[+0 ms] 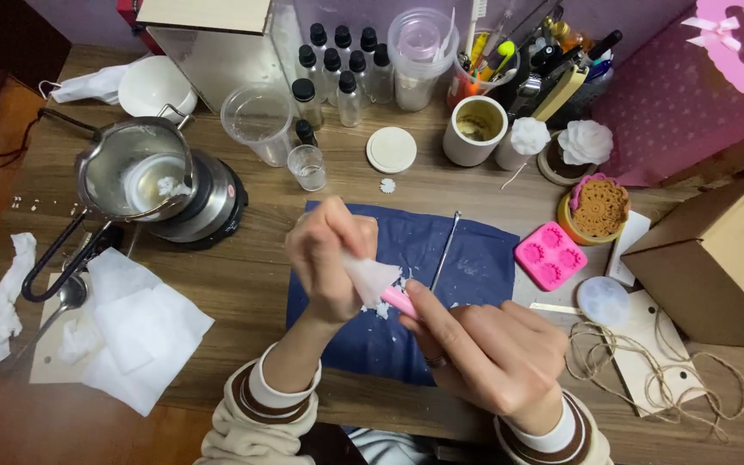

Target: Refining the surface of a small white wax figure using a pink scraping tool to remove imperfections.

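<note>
My left hand (pixel 327 258) pinches a small white wax-like piece (pixel 370 277) above a dark blue cloth (pixel 475 258). My right hand (pixel 484 349) holds a pink-handled tool (pixel 399 301) whose tip touches that white piece. White crumbs lie on the cloth below the hands. A thin metal rod (pixel 446 250) rests on the cloth just right of my left hand.
A metal pot with white wax (pixel 135 172) sits on a small electric heater at the left. Plastic cups (pixel 258 120), small bottles (pixel 342 73), a pink silicone mould (pixel 550 256), twine (pixel 647 370), a cardboard box (pixel 721 258) and white tissues (pixel 131 331) surround the cloth.
</note>
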